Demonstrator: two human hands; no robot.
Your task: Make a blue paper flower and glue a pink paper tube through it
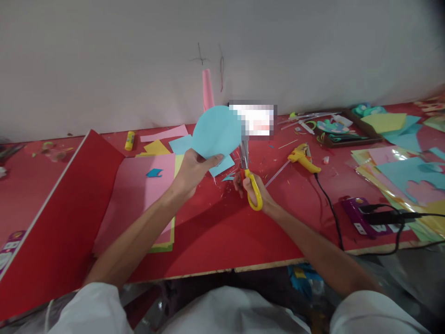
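Sky-blue round paper disc [215, 130] hung above the red bench [215, 241], its outline seemingly almost all cut, perhaps only the right edge left; the left hand [189, 174] had fingers pinched on its lower edge, the right hand [262, 192] fingers curled around yellow-handled metal scissors [256, 197].

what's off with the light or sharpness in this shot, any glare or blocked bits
head view: soft shadow on the red table, just nearer than the right hand; white glare streaks on the plastic sleeves at right; pixelated patch beside the blue circle hides what's there; top right corner darkens
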